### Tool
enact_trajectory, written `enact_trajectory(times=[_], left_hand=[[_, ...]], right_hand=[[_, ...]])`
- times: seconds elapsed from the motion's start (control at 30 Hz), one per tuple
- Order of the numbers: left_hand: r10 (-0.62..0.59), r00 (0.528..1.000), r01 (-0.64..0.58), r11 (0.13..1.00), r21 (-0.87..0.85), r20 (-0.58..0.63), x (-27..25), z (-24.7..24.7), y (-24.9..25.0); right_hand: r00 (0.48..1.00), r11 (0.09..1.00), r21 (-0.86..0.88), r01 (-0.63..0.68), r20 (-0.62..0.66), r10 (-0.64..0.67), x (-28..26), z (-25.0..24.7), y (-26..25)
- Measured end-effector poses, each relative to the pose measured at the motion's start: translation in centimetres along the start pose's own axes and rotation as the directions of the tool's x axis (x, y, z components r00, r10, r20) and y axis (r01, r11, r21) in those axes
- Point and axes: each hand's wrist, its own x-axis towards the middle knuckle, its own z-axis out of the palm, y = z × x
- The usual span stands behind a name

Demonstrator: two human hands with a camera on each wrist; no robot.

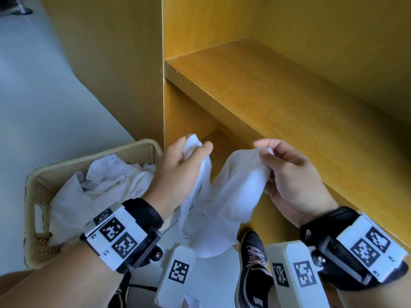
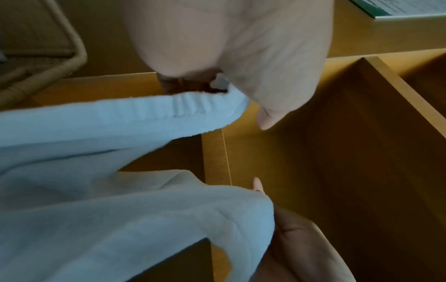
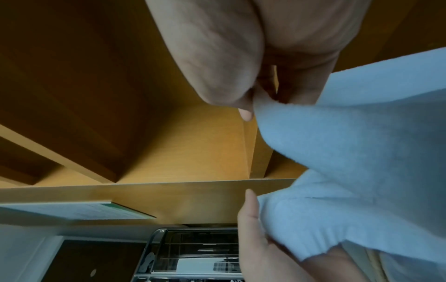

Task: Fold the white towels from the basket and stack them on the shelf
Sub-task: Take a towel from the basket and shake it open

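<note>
A white towel (image 1: 224, 196) hangs crumpled between both hands in front of the wooden shelf (image 1: 278, 92). My left hand (image 1: 189, 161) grips one bunched corner of it, thumb on top. My right hand (image 1: 275, 165) pinches another edge between thumb and curled fingers. In the left wrist view the towel (image 2: 108, 219) sags in two folds below the left hand (image 2: 229, 80). In the right wrist view the towel (image 3: 350, 162) spreads from the right hand (image 3: 255, 103) down to the left hand. More white towels (image 1: 106, 181) lie heaped in the wicker basket (image 1: 35, 196) at the left.
The shelf's upright side panel (image 1: 163, 74) stands just right of the basket. A lower compartment (image 1: 222, 147) opens behind the towel. A dark shoe (image 1: 253, 267) stands on the pale floor (image 1: 44, 96) beneath the hands.
</note>
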Motion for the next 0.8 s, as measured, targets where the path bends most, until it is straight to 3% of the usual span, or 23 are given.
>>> enact_trajectory(times=[0.23, 0.33, 0.4, 0.53, 0.67, 0.8], left_hand=[[0.091, 0.951, -0.103, 0.994, 0.025, 0.296, -1.2, -0.1, 0.8], [-0.006, 0.925, -0.045, 0.991, 0.126, 0.381, -1.5, 0.2, 0.8], [-0.018, 0.93, -0.065, 0.975, 0.212, 0.367, -1.7, 0.7, 0.4], [0.078, 0.965, -0.148, 0.951, 0.271, 0.252, -1.7, 1.7, 0.2], [0.143, 0.966, -0.185, 0.964, 0.193, 0.214, -1.8, 2.0, 0.3], [0.079, 0.98, -0.079, 0.997, -0.008, 0.18, -1.6, 1.9, 0.5]], right_hand=[[0.995, 0.982, 0.167, -0.088, 0.051, 0.081, -0.3, -0.4, -0.6], [0.994, 0.968, 0.227, -0.105, 0.047, 0.097, -0.1, -0.6, -1.2], [0.993, 0.958, 0.26, -0.117, 0.048, 0.108, -0.1, -0.7, -1.4], [0.992, 0.94, 0.316, -0.128, 0.031, 0.125, -0.1, -0.6, -1.5], [0.992, 0.923, 0.364, -0.124, 0.037, 0.118, -0.4, -0.3, -1.5], [0.995, 0.935, 0.341, -0.096, 0.031, 0.091, -0.5, 0.0, -1.7]])
